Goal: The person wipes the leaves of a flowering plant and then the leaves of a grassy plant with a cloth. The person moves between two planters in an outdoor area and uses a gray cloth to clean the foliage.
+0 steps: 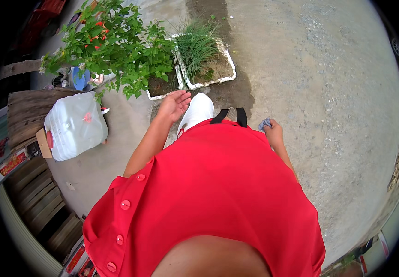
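My left hand [174, 106] hangs in front of me with its fingers loosely curled and no object in it. Just beyond it stand two white-rimmed planter boxes. One box [233, 69] holds a clump of thin, chive-like leaves [194, 46]; in the other [158, 97] grows a bushy green plant [126, 52] with small pale flowers. A crumpled grey-blue cloth [264, 123] is gripped in my right hand [274, 132], out over the concrete at my right side. My white-trousered leg [199, 107] shows between the hands, below my red top.
A translucent plastic water container [76, 126] with a spigot [106, 110] stands to the left. Behind it are weathered wooden boards [29, 114] and a blue basin [81, 79]. Wet concrete [237, 90] surrounds the planters. A parked car's wheel [397, 47] shows at far right.
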Demonstrator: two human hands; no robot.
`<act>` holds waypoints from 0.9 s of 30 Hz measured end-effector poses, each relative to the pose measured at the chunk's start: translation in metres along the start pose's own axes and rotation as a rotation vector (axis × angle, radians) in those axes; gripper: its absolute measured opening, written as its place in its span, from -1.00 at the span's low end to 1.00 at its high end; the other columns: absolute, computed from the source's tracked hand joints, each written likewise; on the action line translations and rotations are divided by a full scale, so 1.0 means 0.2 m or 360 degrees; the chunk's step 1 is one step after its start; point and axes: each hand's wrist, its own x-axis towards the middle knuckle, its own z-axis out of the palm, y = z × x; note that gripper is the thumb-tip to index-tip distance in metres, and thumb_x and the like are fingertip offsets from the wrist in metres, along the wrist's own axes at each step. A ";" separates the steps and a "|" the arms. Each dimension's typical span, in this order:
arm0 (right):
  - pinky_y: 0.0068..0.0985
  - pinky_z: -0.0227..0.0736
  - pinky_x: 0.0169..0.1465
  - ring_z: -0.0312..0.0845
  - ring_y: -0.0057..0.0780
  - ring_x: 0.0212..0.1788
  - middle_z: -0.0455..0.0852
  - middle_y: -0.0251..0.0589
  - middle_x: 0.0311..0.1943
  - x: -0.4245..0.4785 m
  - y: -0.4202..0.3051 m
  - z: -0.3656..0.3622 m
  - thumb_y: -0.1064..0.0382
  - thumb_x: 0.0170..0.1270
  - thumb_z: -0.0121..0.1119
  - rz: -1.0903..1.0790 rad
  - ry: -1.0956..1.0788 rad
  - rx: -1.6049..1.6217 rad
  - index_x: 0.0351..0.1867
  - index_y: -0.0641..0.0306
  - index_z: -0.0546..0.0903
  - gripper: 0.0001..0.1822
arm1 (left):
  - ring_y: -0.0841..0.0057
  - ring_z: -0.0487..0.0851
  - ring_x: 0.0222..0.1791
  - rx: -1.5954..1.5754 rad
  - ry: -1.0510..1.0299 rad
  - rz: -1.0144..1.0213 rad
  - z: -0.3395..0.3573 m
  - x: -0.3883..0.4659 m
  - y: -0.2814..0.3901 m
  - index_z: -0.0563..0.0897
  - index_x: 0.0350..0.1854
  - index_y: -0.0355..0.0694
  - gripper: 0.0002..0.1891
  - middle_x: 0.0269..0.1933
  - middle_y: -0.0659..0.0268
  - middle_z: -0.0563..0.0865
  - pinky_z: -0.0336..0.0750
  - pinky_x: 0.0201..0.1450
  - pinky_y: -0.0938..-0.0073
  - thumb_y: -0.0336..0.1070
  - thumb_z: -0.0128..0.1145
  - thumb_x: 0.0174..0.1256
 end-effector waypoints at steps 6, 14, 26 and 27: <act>-0.51 0.40 -0.43 0.52 -0.52 -0.56 0.64 -0.17 -0.58 -0.05 0.12 -0.25 0.32 0.10 0.13 0.0231 0.0070 -0.0092 -0.32 0.35 0.60 -0.85 | 0.47 0.63 -0.23 0.0261 0.0085 -0.0132 0.16 0.08 -0.15 0.50 -0.09 -0.18 -0.82 -0.12 0.25 0.68 0.47 -0.26 0.50 -0.26 -0.09 0.38; -0.49 0.33 -0.48 0.41 -0.56 -0.60 0.58 -0.21 -0.63 0.58 -0.21 -0.67 0.16 0.18 0.17 0.0325 0.0096 -0.0097 -0.43 0.37 0.58 -0.74 | 0.51 0.65 -0.37 0.0336 0.0179 -0.0283 0.46 0.52 -0.40 0.55 -0.17 -0.18 -0.83 -0.26 0.28 0.71 0.49 -0.35 0.49 -0.25 -0.03 0.32; -0.33 0.29 -0.48 0.35 -0.36 -0.66 0.50 -0.06 -0.73 1.50 -0.22 -1.63 0.04 0.08 0.24 0.0360 0.0082 -0.0582 -0.62 0.41 0.50 -0.59 | 0.44 0.63 -0.32 0.0439 0.0307 -0.0356 1.27 1.12 -0.46 0.52 -0.16 -0.14 -0.82 -0.27 0.28 0.68 0.49 -0.34 0.27 -0.24 0.05 0.24; -0.33 0.30 -0.48 0.35 -0.34 -0.66 0.50 -0.05 -0.73 1.59 -0.25 -1.69 0.04 0.06 0.24 0.0391 0.0108 -0.0564 -0.63 0.41 0.50 -0.59 | 0.46 0.63 -0.32 0.0498 0.0270 -0.0315 1.40 1.12 -0.39 0.55 -0.16 -0.17 -0.81 -0.27 0.28 0.68 0.49 -0.32 0.34 -0.23 0.07 0.23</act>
